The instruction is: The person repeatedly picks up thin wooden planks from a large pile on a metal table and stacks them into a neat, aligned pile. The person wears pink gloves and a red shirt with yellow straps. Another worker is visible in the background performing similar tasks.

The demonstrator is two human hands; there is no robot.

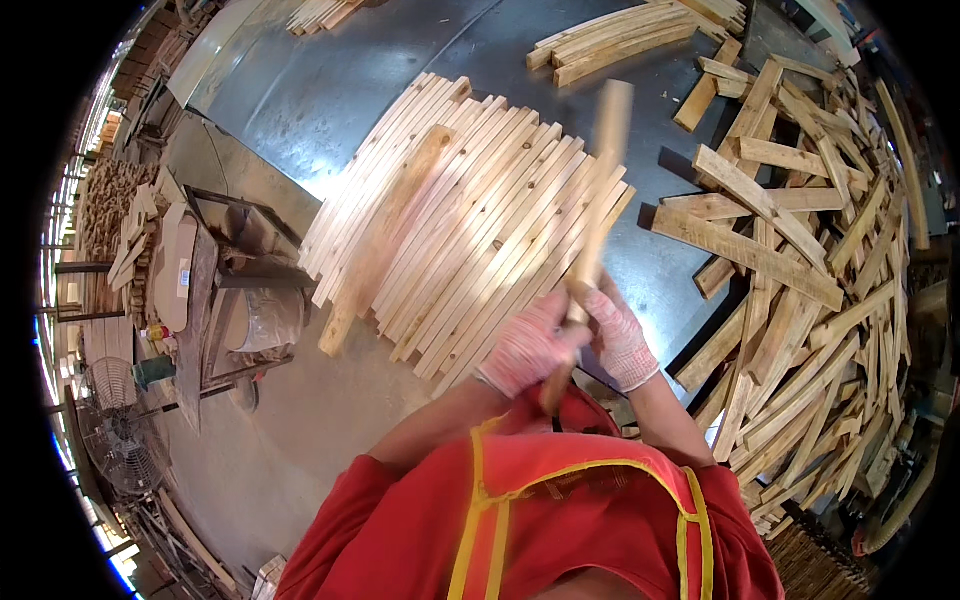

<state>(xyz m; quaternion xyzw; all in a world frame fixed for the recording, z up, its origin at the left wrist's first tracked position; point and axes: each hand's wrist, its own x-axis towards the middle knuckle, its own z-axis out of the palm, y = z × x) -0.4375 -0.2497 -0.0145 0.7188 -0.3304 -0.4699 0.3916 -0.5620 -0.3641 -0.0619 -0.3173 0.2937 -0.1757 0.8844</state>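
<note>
Both my hands wear pale gloves with a reddish tint. My left hand (534,342) and my right hand (616,332) are closed around the near part of one wooden strip (603,185), close to my body. The strip points away from me over the right edge of a row of wooden strips (480,215), and its far end is smeared by motion. Those strips lie side by side on the metal table (655,130). A separate, darker wooden strip (385,240) lies slanted on top of the row's left part.
At the right is a large jumbled heap of wooden strips (790,270). More strips (620,40) are stacked at the table's far side. Left of the table stand a metal-framed stand (245,240) and a wire-caged fan (122,430).
</note>
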